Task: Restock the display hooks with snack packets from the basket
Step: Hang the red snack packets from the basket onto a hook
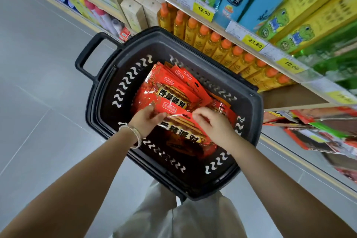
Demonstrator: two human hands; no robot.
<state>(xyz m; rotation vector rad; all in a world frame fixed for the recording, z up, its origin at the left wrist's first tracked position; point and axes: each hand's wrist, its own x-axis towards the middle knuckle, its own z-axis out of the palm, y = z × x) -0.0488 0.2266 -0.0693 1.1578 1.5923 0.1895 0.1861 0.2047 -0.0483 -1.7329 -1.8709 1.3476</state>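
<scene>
Looking down from the head view, I am facing the black basket (pixel 92 102), where the red snack packets (pixel 173 85) are lying in a loose stack. My left grip (pixel 147 120) and right grip (pixel 212 122) are both pinching the top packet (pixel 181 135) by its header strip, one at each corner, fingers curled onto the film. Its long axis is running from that header toward the basket's near rim, close to me. The hanging packets (pixel 318 133) on the display are sitting past the basket's right rim, so my right grip is the nearer one; the hooks themselves I cannot make out. The packets are reading 香辣派对 in yellow on a dark band. Yellow shelf tags (pixel 203 11) are showing 12.00, 23.80 and 10.00 around the orange-capped bottles (pixel 222 44).
</scene>
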